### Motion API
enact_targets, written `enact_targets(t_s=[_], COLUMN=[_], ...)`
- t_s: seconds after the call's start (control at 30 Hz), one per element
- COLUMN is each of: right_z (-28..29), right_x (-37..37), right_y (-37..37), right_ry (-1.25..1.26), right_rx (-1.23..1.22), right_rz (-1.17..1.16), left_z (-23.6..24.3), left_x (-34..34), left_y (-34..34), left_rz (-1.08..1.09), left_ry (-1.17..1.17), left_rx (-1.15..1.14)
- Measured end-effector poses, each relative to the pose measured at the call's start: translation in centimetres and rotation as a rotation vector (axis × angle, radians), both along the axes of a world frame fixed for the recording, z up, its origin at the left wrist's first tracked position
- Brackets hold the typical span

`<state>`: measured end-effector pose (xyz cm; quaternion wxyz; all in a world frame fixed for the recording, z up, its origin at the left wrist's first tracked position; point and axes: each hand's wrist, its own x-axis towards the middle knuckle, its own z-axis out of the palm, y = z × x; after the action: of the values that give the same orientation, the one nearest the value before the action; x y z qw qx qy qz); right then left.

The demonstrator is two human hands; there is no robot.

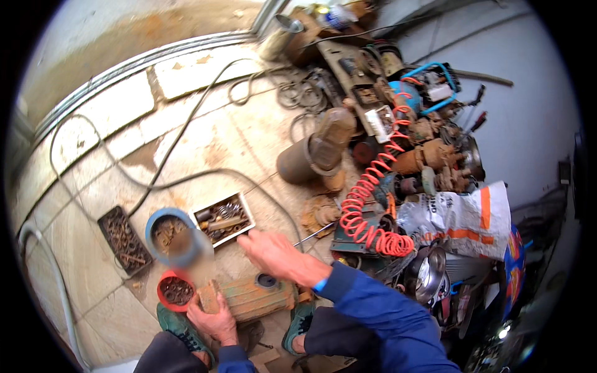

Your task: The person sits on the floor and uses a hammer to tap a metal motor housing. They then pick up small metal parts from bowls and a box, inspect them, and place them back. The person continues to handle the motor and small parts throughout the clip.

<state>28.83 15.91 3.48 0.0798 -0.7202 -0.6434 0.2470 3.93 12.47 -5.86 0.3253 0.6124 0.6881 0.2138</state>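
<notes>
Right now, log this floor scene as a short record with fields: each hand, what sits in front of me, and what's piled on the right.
left hand: grips the near end of a greenish electric motor lying on the floor
right hand: open, in the air over the motor, holding nothing
containers ahead: open box of rusty parts, blue round tin, red bowl of small parts, dark tray of rusty hardware
right side: red coiled hose, printed white sack, heap of old motors and tools
floor: pale tiles with dark cables across them
</notes>
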Motion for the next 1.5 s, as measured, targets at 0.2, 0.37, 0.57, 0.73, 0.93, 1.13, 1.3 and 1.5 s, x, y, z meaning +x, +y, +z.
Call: enact_targets(t_s=[0.2, 0.37, 0.57, 0.73, 0.93, 1.13, 1.3, 1.5], right_z=[21.2, 23.1, 23.0, 23.2, 22.4, 16.3, 10.0, 6.7], right_x=[-1.5, -1.5, 0.6, 0.2, 1.4, 11.1, 28.3, 42.0], right_y=[-9.4, -17.8, -19.1, -19.4, -19.8, -18.7, -11.0, -3.1], right_ry=[0.085, 0.239, -0.114, -0.103, 0.105, 0.264, 0.022, -0.185], right_rx=[-0.065, 0.158, 0.061, 0.118, 0.039, -0.022, 0.198, 0.405], right_rz=[-0.001, -0.393, -0.216, -0.174, -0.164, -0.235, -0.628, -0.899], left_z=[-1.1, -2.5, -2.7, -3.3, -3.5, -4.4, -0.5, 0.1], left_x=[-0.6, -1.3, -1.5, -2.2, -3.2, -2.4, -1.8, -1.2], left_y=[0.1, 0.6, 0.5, -0.2, -0.4, -2.0, 0.4, 0.9], left_rz=[-0.033, -0.015, -0.001, -0.003, -0.036, -0.055, -0.057, -0.053], left_ry=[0.033, 0.001, -0.049, -0.077, -0.106, -0.122, 0.097, 0.103], left_rx=[0.054, 0.088, 0.05, 0.043, 0.059, 0.047, 0.024, -0.064])
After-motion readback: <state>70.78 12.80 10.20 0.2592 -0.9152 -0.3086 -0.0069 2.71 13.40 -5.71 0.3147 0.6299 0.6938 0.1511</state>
